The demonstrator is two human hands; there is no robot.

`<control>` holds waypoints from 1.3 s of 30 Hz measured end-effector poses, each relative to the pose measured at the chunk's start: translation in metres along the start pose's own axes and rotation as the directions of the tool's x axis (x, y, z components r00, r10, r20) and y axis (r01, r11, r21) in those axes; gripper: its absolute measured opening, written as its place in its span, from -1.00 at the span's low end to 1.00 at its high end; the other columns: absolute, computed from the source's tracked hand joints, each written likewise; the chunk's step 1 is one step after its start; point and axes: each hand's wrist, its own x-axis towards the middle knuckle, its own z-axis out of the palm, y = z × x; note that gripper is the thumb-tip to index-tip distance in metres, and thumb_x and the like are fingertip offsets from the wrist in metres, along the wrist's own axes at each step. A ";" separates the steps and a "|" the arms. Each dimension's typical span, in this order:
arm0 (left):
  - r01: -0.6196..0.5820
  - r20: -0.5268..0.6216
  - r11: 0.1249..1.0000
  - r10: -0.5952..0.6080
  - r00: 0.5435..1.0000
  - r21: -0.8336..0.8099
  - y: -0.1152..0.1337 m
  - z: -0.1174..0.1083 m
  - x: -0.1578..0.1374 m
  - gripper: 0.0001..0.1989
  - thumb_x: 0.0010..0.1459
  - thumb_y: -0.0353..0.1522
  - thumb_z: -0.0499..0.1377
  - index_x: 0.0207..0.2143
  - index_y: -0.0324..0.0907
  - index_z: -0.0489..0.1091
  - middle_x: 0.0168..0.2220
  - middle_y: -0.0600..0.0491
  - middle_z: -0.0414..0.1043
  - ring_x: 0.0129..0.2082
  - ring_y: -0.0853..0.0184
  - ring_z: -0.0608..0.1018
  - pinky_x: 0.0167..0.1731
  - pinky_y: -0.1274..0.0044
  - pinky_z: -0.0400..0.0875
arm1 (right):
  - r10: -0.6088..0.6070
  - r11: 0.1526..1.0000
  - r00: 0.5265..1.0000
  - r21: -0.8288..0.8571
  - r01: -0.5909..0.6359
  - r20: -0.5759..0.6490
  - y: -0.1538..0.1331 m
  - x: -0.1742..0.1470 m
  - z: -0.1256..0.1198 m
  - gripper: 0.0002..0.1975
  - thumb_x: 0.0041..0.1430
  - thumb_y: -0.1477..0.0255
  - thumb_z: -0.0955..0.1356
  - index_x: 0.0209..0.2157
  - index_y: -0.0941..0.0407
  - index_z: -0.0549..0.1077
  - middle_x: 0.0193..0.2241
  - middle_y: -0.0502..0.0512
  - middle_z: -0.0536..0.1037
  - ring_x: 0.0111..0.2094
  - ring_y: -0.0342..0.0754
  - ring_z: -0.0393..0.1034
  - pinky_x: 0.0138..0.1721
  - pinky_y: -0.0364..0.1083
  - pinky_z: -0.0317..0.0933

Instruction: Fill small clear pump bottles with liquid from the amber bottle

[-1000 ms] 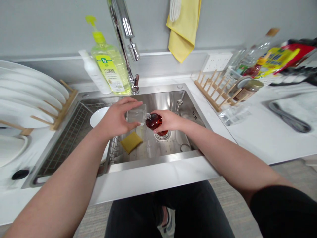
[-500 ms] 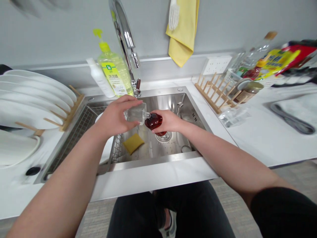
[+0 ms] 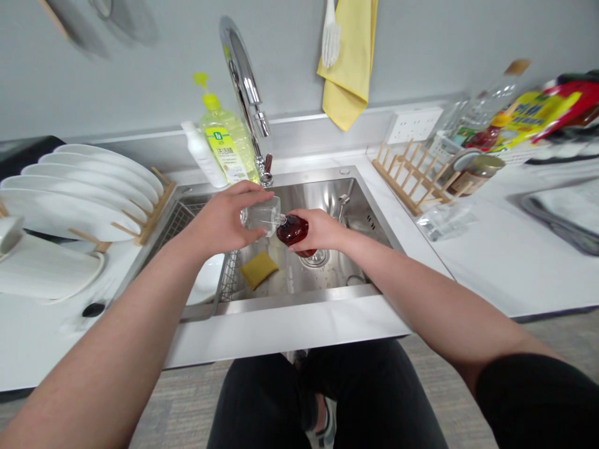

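Observation:
Over the sink (image 3: 285, 299), my left hand (image 3: 219, 218) is closed around a clear bottle (image 3: 262, 217). The bottle lies on its side, its narrow neck pointing right. My right hand (image 3: 325, 229) grips a rounded, dark red bottle (image 3: 292, 231), shiny like glass. The clear neck meets the upper left of the red bottle; whether it goes inside I cannot tell. My fingers hide part of both. Below them, a yellow sponge (image 3: 259, 269) rests on the sink floor, left of the drain (image 3: 314, 258).
Behind the sink stand a chrome faucet (image 3: 248, 90), a dish soap bottle (image 3: 229, 146) and a white bottle (image 3: 204, 156). White plates (image 3: 79, 193) fill a rack at left. At right is a wooden rack (image 3: 402, 184). A yellow cloth (image 3: 347, 68) hangs on the wall.
The camera view has shifted slightly, so the plates, soap and faucet appear farther right. Both hands keep the same hold, with the two bottles still touching or nearly so.

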 end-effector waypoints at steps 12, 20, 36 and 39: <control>-0.012 0.036 0.999 0.011 0.999 0.037 0.007 -0.009 0.005 -0.32 0.20 -0.08 0.47 0.35 -0.03 0.63 0.30 -0.13 0.58 0.20 -0.07 0.68 0.35 0.11 0.58 | -0.003 1.000 1.000 -0.011 0.003 -0.019 -0.003 -0.001 0.000 -0.23 -0.09 0.18 0.77 0.19 -0.04 0.68 0.07 0.09 0.82 0.11 0.27 0.73 0.18 0.15 0.53; -0.021 0.054 0.999 0.018 0.998 0.044 0.010 -0.013 0.009 -0.31 0.21 -0.07 0.47 0.35 -0.05 0.63 0.28 -0.14 0.58 0.18 -0.05 0.68 0.35 0.11 0.58 | -0.010 1.000 0.999 -0.012 0.010 -0.030 -0.002 0.000 0.001 -0.21 -0.09 0.16 0.76 0.21 -0.04 0.67 0.07 0.11 0.82 0.11 0.28 0.73 0.18 0.16 0.54; -0.044 0.130 0.993 0.030 0.991 0.108 0.027 -0.031 0.021 -0.33 0.17 -0.11 0.44 0.33 -0.02 0.64 0.28 -0.12 0.60 0.21 -0.08 0.67 0.36 0.09 0.56 | -0.016 1.000 0.998 0.009 0.017 -0.053 -0.012 -0.003 -0.001 -0.21 -0.08 0.16 0.76 0.22 -0.03 0.68 0.06 0.13 0.82 0.10 0.30 0.74 0.19 0.20 0.56; -0.047 0.146 0.992 0.029 0.989 0.121 0.029 -0.034 0.024 -0.34 0.17 -0.12 0.43 0.33 -0.01 0.64 0.27 -0.12 0.60 0.21 -0.08 0.67 0.35 0.10 0.56 | -0.018 0.999 0.998 0.025 0.020 -0.059 -0.014 -0.003 -0.002 -0.22 -0.07 0.18 0.76 0.22 -0.02 0.68 0.05 0.13 0.82 0.09 0.30 0.74 0.18 0.20 0.57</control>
